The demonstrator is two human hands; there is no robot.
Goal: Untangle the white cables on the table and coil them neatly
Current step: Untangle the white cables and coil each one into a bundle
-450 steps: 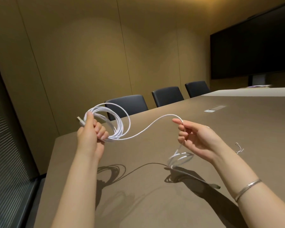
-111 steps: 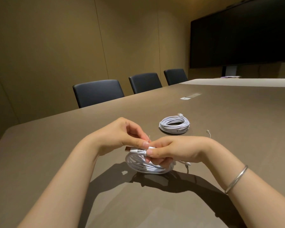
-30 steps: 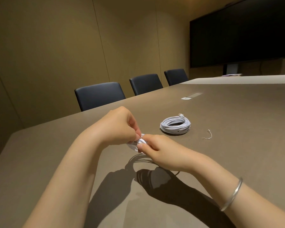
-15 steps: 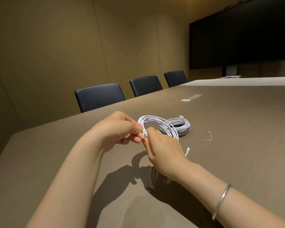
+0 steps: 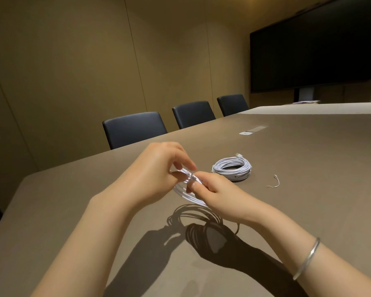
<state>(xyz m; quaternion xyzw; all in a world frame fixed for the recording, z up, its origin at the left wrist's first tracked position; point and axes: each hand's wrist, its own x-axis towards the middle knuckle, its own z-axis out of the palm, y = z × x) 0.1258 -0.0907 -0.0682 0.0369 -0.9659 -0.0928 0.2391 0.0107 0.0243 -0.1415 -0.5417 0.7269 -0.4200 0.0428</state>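
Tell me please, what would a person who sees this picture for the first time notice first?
Most likely the two hands in the middle: the left hand and the right hand together pinch a white cable coil held just above the brown table. Next, a finished coil lies flat on the table behind them, with a small white tie to its right.

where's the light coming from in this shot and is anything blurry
Head view: hard shadows of both hands and the held cable coil fall on the table toward the camera, so the light sits above and ahead; the left hand fingertips are motion-smeared, while the right hand and finished coil stay sharp.
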